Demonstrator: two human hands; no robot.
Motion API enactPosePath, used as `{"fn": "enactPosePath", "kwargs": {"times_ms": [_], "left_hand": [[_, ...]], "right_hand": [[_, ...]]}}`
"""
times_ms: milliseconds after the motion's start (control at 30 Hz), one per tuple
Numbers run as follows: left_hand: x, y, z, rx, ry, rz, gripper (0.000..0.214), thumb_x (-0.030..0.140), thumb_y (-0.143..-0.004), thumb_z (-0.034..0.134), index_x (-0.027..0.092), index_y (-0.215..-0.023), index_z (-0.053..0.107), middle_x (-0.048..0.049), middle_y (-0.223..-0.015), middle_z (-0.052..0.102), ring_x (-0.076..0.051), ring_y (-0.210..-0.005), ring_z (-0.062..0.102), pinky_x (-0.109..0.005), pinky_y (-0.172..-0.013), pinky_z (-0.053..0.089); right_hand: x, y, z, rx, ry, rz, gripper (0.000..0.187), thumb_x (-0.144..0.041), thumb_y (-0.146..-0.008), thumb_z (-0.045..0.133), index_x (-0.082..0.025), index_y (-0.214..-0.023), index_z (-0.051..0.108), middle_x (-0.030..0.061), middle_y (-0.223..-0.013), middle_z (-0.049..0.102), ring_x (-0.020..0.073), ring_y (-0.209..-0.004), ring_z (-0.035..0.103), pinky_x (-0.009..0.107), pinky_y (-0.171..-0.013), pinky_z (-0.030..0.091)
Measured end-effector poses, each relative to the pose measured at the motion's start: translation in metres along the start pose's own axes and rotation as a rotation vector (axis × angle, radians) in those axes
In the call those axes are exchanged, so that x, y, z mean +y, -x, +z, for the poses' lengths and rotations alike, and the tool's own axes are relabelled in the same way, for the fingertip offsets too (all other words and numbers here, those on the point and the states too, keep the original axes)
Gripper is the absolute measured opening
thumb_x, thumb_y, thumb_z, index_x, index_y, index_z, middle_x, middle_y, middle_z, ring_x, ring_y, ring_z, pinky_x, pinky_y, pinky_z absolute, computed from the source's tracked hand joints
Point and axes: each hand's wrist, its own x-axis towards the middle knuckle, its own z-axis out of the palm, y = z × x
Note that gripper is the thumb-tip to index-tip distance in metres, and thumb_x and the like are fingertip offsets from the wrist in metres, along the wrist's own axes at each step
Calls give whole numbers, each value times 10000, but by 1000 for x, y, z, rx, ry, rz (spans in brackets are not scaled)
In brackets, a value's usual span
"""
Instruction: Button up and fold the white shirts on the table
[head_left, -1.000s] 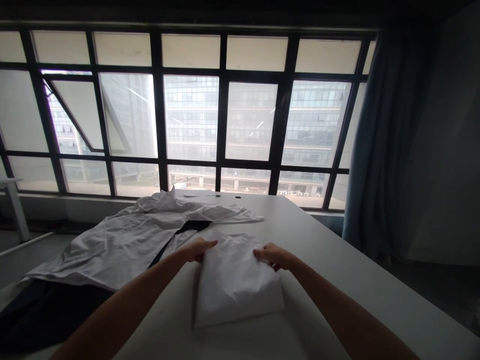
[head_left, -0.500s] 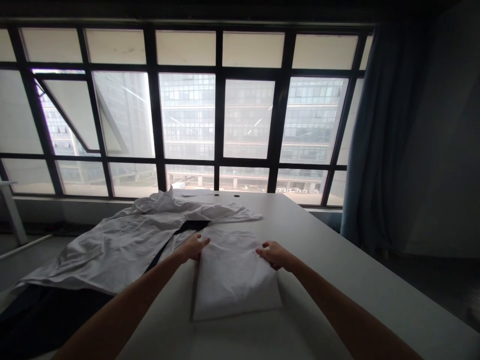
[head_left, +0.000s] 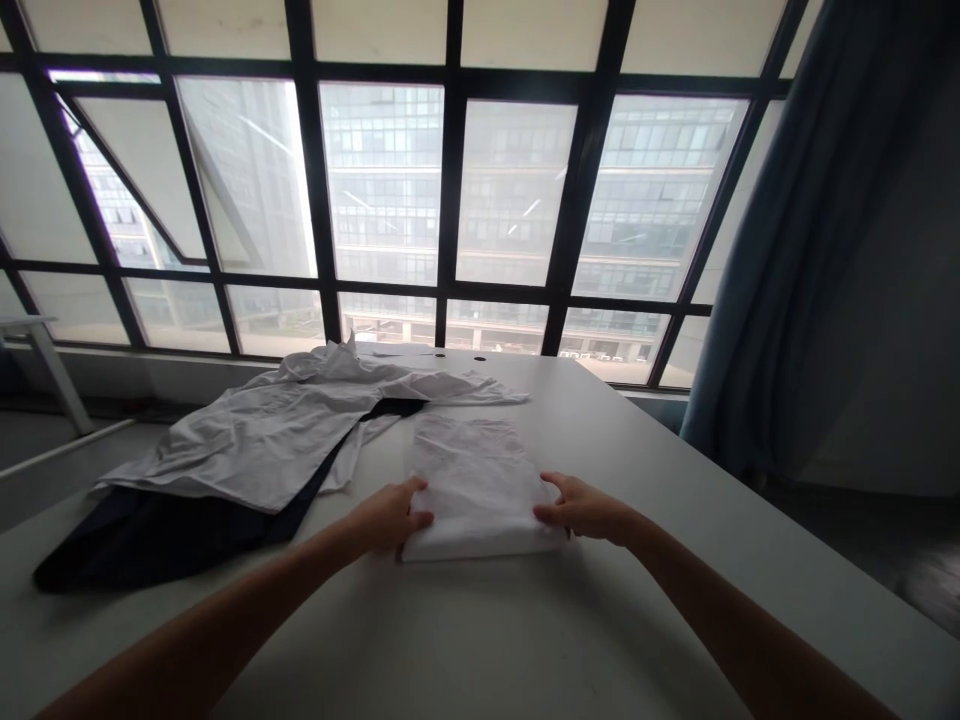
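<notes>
A folded white shirt [head_left: 480, 470] lies flat on the white table in front of me, a thick rounded fold along its near edge. My left hand [head_left: 394, 512] grips its left side close to that edge, thumb on top and the other fingers mostly hidden beneath or behind the cloth. On the opposite side my right hand [head_left: 583, 507] holds the near right corner in the same way, its thumb pressing on the cloth. Left of the folded shirt, loose white shirts [head_left: 255, 430] are spread out in a crumpled layer over a dark navy cloth [head_left: 180, 535].
The white table [head_left: 480, 640] stretches away toward a large black-framed window [head_left: 450, 180]. Two dark round holes sit near its far end. A blue curtain [head_left: 772, 260] hangs at the right. Part of another white table [head_left: 52, 375] stands at the far left.
My view has tilted down. Both hands have gone from the shirt's upper sides to its near corners. The shirt now looks shorter, with a thicker near edge.
</notes>
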Motion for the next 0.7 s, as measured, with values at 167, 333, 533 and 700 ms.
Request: {"fn": "enactPosePath", "kwargs": {"times_ms": [167, 333, 533, 700], "left_hand": [[-1, 1, 2, -27, -62, 42, 494, 359, -819, 602, 199, -1286, 611, -73, -859, 723, -266, -901, 676, -329, -864, 467], [10, 6, 2, 39, -222, 74, 384, 359, -845, 605, 221, -1196, 676, -120, -1075, 708, -319, -1062, 628, -395, -919, 453], [38, 18, 25, 276, -292, 474, 470, 487, -964, 421, 198, -1295, 589, -126, -1309, 600, -287, -1216, 523, -443, -1034, 400], [32, 12, 51, 167, -305, 540, 587, 498, -996, 328, 190, -1496, 332, -107, -1550, 342, -268, -1438, 281, -474, -1162, 248]], "right_hand": [[5, 1, 9, -7, 200, -13, 867, -316, -735, 737, -130, -1485, 344, 136, -990, 707, 230, -744, 682, 302, -643, 547], [-9, 17, 19, 210, 626, -76, 691, -293, -720, 753, -156, -1360, 531, 189, -1162, 668, 357, -1075, 621, 439, -889, 494], [-36, 24, 63, 419, 698, -654, 476, -299, -903, 555, -177, -1362, 534, 150, -1317, 601, 291, -1189, 558, 436, -1024, 417], [-28, 2, 90, 293, 690, -792, 532, -311, -956, 420, -119, -1452, 426, 131, -1502, 424, 243, -1414, 330, 428, -1168, 239]]}}
